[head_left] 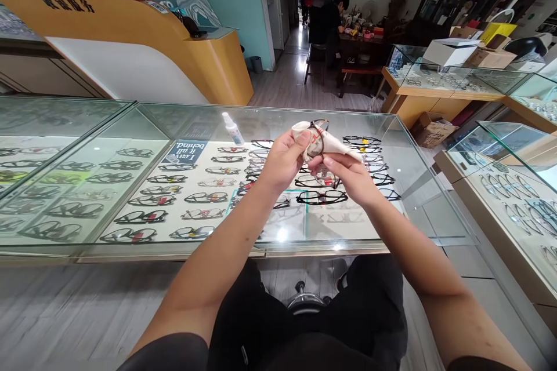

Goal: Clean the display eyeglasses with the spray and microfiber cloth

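Above the glass counter, my left hand [285, 159] pinches a cream cloth [339, 146] with red print, its thumb pressing the cloth against a pair of eyeglasses [321, 123]. A dark rim and part of a temple show; the folds and fingers hide the rest. My right hand [352, 178] is closed at the lower edge of the same eyeglasses, thumb and fingertips together, with a loose end of the cloth lying over it. A white spray bottle [233, 129] stands on the glass, left of and beyond my hands.
Under the glass of the display case [278, 246], rows of spectacle frames [202, 197] lie around a blue sign [186, 152]. More cases stand at right, with boxes [452, 52] on one. An orange reception counter [217, 64] is beyond. A person [333, 20] sits at a far table.
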`<state>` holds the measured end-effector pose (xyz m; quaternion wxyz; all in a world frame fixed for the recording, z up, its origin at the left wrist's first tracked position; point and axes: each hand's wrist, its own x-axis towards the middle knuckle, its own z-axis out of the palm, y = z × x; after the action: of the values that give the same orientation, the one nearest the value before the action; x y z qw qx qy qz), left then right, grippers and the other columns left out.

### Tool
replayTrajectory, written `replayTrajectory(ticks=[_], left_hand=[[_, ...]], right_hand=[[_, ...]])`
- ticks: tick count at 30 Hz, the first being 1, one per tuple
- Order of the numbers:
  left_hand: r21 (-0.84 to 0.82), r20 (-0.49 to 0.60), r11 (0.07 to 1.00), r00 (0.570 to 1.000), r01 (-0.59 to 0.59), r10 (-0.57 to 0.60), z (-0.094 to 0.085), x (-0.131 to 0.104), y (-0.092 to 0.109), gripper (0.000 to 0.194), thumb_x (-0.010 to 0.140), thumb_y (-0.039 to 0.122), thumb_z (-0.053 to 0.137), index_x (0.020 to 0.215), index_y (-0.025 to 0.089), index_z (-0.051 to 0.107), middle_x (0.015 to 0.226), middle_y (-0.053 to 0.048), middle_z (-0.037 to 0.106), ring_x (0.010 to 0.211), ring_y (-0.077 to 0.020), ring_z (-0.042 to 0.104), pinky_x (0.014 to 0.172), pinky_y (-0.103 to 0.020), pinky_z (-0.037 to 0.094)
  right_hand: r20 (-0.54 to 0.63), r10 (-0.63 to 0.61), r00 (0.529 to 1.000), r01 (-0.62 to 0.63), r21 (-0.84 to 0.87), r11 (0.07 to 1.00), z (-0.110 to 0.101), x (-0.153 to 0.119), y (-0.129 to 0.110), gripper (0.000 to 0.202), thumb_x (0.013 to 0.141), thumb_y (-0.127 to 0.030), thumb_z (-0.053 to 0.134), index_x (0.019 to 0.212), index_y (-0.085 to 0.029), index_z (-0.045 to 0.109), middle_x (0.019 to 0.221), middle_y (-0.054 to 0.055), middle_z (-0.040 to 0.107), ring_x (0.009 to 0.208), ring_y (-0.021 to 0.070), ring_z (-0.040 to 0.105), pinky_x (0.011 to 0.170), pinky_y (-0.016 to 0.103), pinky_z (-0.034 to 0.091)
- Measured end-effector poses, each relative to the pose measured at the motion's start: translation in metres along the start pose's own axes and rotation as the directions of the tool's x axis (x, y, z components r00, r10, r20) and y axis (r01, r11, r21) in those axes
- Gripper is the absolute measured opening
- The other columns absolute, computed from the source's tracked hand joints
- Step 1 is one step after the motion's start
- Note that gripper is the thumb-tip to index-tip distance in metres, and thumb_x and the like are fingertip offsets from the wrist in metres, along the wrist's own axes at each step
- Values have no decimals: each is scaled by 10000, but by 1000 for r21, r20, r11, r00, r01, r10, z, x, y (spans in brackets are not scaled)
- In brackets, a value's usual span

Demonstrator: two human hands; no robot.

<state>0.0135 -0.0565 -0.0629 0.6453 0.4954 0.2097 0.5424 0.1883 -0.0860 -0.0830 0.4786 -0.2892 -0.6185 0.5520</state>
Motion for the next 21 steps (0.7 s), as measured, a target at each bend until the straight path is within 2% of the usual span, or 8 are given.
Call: replayTrajectory(ticks=[2, 5, 7, 10, 13, 17, 21], left_hand=[[-7, 43, 1000, 999, 22, -22, -1, 0, 4, 564, 790, 570, 971, 1083, 172, 698, 722, 1, 653, 571, -138, 592, 520, -292, 555], [0, 81, 999, 996, 34, -34, -2, -1, 2, 563, 744, 463, 1028, 1112, 193, 698, 634, 45, 571, 558, -120, 545, 536, -260, 520], [18, 58, 1000, 998, 7, -8, -2, 0, -4, 515, 755, 477, 1022, 1037, 206, 688, 584, 66, 520, 485, -95, 476, 489, -247, 468], [27, -36, 999, 999, -39, 40, -2, 1, -13, 493, 817, 594, 950, 943, 215, 661, 615, 50, 556, 417, -81, 441, 423, -253, 413], [-10, -127, 1000, 992, 12, -13, -2, 2, -14, 469, 871, 615, 898, 976, 216, 675, 646, 30, 571, 468, -110, 536, 458, -257, 438], [-57, -161, 995, 983, 80, -88, -2, 3, -7, 432, 876, 431, 940, 1176, 218, 714, 778, -13, 662, 705, -181, 708, 592, -270, 541], [-63, -161, 994, 982, 94, -103, -1, 1, -9, 548, 809, 307, 997, 1269, 232, 709, 805, -8, 647, 706, -177, 704, 581, -263, 530]], right_hand=[[-7, 21, 1000, -21, 45, 999, -6, 1, 0, 355, 1001, -570, 758, 1064, -244, 884, 994, 42, 813, 957, 205, 726, 960, 363, 574], [19, 34, 999, -35, 66, 997, -9, 3, 4, 369, 994, -581, 760, 1052, -239, 884, 987, 43, 810, 917, 196, 711, 930, 353, 568], [52, 19, 998, -21, 47, 999, -7, 4, 7, 343, 1011, -558, 749, 1056, -245, 883, 1000, 39, 813, 935, 193, 716, 949, 349, 559], [60, 14, 998, -15, 17, 1000, -3, 4, 9, 323, 998, -550, 771, 1040, -249, 880, 994, 34, 813, 968, 205, 724, 969, 359, 556], [26, 32, 999, -32, 21, 999, -3, 3, 7, 343, 978, -568, 785, 1026, -241, 879, 1007, 43, 822, 976, 221, 728, 986, 380, 565], [-60, 44, 997, -42, 29, 999, -11, 3, 1, 370, 958, -585, 783, 1027, -233, 878, 1033, 51, 831, 957, 223, 740, 1004, 399, 591], [-64, 44, 997, -43, 24, 999, -11, 4, 3, 373, 938, -598, 784, 977, -235, 865, 1020, 50, 825, 948, 215, 745, 988, 385, 596]])
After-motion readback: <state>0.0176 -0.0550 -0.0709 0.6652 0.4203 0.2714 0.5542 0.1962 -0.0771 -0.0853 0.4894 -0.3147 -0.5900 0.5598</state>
